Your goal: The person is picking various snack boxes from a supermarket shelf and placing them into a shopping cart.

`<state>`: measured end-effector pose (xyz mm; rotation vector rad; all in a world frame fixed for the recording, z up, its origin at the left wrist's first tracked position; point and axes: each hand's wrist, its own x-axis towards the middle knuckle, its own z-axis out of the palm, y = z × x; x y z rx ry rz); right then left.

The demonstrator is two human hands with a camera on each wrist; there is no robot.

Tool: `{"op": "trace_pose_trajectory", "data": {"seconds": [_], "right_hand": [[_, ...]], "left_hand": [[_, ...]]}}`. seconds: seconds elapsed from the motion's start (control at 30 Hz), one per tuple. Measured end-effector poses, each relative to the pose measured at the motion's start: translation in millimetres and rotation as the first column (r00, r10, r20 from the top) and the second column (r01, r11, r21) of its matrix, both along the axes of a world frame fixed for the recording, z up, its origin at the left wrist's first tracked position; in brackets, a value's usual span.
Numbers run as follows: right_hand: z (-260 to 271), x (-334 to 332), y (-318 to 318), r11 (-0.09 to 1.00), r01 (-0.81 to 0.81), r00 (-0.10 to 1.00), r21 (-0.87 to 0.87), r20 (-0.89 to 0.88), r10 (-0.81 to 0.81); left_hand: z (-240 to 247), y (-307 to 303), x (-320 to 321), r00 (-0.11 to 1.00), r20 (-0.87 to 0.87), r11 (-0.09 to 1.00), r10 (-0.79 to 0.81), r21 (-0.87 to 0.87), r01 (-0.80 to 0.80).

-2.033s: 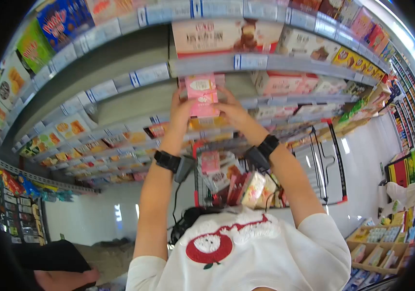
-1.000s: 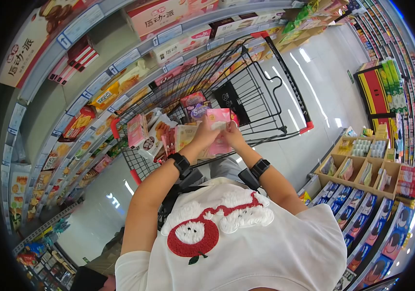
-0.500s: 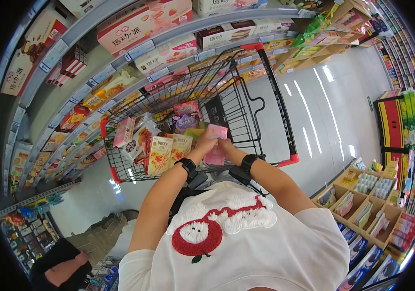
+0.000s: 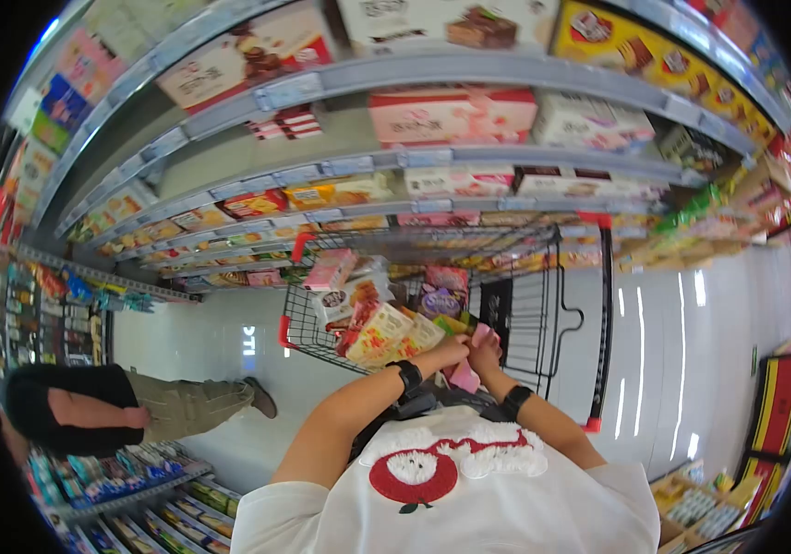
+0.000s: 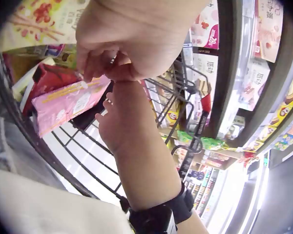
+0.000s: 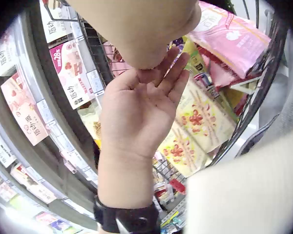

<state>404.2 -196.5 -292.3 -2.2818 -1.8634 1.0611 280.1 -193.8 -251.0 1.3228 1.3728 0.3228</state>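
- I have the pink packet (image 4: pixel 463 375) at the lower middle of the head view, over the near side of the cart (image 4: pixel 604 323).
- My right hand (image 4: pixel 486 355) grips the packet; pink shows above the fingers and again below them.
- My left hand (image 4: pixel 452 350) meets the right one, its fingers bent and its thumb against the other hand. I cannot tell whether it pinches the packet too, as the contact is hidden.
- From the left wrist I get the packet slanting across the left of the view, beside a red package (image 5: pixel 56 78); from the right wrist it fills the upper right, near the cart's rim.
- Just left of my hands, in the cart, I have cream boxes with a fruit print (image 4: pixel 380 334), leaning side by side.
- Behind them I see a purple box (image 4: pixel 440 301), and toward the cart's left end a pink box (image 4: pixel 329 270) beside a clear bag of biscuits (image 4: pixel 351 301).
- Both my wrists carry black bands (image 4: pixel 404 376).
- Shelves (image 4: pixel 340 78) of boxed snacks curve across the top of the head view.
- At the lower left, another person (image 4: pixel 197 406) in a black top and khaki trousers is by the shelving.
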Motion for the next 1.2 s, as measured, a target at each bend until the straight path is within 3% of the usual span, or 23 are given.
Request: {"op": "trace_pose_trajectory", "data": {"seconds": [0.03,0.1,0.13,0.17,0.2,0.23,0.27,0.33,0.37,0.47,0.53,0.6,0.7,0.73,0.83,0.97,1.07,1.17,1.2], "right_hand": [[36.6,-3.5,4.5,0.999,0.024,0.998,0.027,-0.064,-0.022],[57.6,-15.4,19.9,0.977,-0.036,0.980,0.212,-0.186,0.076],[78.1,-27.0,32.6,0.934,-0.106,0.974,0.342,-0.152,0.166],[90.1,-39.8,42.4,0.820,-0.150,0.953,0.552,-0.140,0.269],[120.0,-57.1,59.2,0.862,-0.165,0.910,0.480,-0.263,0.321],[154.0,-74.9,74.6,0.894,-0.186,0.852,0.407,-0.385,0.353],[178.4,-95.2,80.7,0.887,-0.160,0.773,0.433,-0.505,0.385],[222.9,-141.4,102.0,0.859,-0.102,0.564,0.501,-0.683,0.465],[239.9,-161.7,115.3,0.844,-0.126,0.569,0.521,-0.659,0.492],[273.2,-217.1,152.9,0.799,-0.153,0.570,0.581,-0.609,0.552],[299.9,-248.8,175.6,0.774,-0.125,0.575,0.621,-0.590,0.567],[320.3,-276.8,197.3,0.701,-0.122,0.610,0.702,-0.504,0.611],[314.7,-315.7,235.2,0.541,-0.105,0.666,0.834,-0.345,0.662],[317.8,-325.1,243.0,0.485,-0.092,0.686,0.870,-0.298,0.664],[331.9,-342.6,255.7,0.709,-0.108,0.725,0.697,-0.433,0.536],[329.5,-351.8,263.3,0.781,-0.090,0.598,0.618,-0.593,0.539],[297.3,-354.1,276.7,0.772,0.140,0.664,0.620,-0.637,0.392],[308.7,-349.8,263.5,0.738,0.381,0.659,0.557,-0.723,0.206],[314.7,-348.4,257.8,0.717,0.464,0.639,0.520,-0.757,0.135]], "left_hand": [[19.0,3.2,-6.3,0.999,0.036,1.000,0.012,0.021,-0.013],[35.2,19.5,-24.6,0.999,0.022,0.990,0.025,0.137,-0.028],[50.1,27.8,-35.9,1.000,0.012,0.982,0.024,0.189,-0.025],[64.6,36.3,-50.8,0.997,0.040,0.961,0.068,0.265,-0.077],[95.6,47.2,-67.9,0.992,0.069,0.933,0.104,0.338,-0.121],[140.5,54.3,-86.1,0.936,0.283,0.935,0.209,0.221,-0.276],[114.3,70.8,-108.2,0.925,0.303,0.800,0.227,0.483,-0.355],[176.6,92.8,-161.3,0.898,0.312,0.786,0.310,0.447,-0.427],[168.9,110.3,-191.2,0.846,0.451,0.723,0.285,0.478,-0.499],[209.5,147.5,-273.3,0.801,0.456,0.413,0.388,0.691,-0.594],[215.7,175.8,-322.9,0.623,0.644,0.352,0.444,0.514,-0.782],[258.6,180.1,-342.7,0.532,0.707,0.317,0.466,0.428,-0.846],[279.7,194.9,-357.9,0.454,0.735,0.298,0.504,0.345,-0.890],[274.9,203.7,-363.4,0.479,0.729,0.320,0.489,0.361,-0.876],[252.0,237.3,-373.1,0.545,0.725,0.365,0.420,0.415,-0.833],[253.0,233.4,-364.6,0.597,0.735,0.404,0.321,0.464,-0.789],[255.8,228.4,-367.2,0.642,0.699,0.428,0.316,0.498,-0.754],[269.2,213.6,-369.6,0.538,0.614,0.462,0.578,0.296,-0.836],[265.7,214.9,-370.0,0.540,0.630,0.448,0.557,0.320,-0.835]]}}
